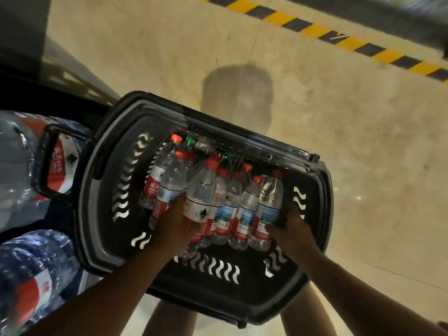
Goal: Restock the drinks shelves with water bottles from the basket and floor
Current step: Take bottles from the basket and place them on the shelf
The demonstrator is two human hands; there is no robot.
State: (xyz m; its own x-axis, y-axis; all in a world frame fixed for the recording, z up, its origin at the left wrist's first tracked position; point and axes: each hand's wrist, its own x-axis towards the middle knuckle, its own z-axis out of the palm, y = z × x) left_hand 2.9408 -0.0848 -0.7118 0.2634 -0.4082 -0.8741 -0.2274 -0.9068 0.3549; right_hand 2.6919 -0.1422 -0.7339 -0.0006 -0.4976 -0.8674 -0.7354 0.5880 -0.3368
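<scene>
A black plastic shopping basket (104, 190) stands on the floor below me, holding several small water bottles with red labels and red or green caps. My left hand (173, 219) reaches in and grips a red-capped bottle (200, 197) in the middle of the row. My right hand (292, 229) holds the rightmost bottle (269, 204) at its label, fingers curled around the side. Other bottles (167, 170) lie behind them at the basket's far side.
Shrink-wrapped packs of large water bottles (26, 275) lie at the left, another pack (21, 161) above it behind the basket's handle (46, 163). Beige floor (339, 141) stretches ahead. Yellow-black hazard tape (315, 30) runs along a dark edge at top right.
</scene>
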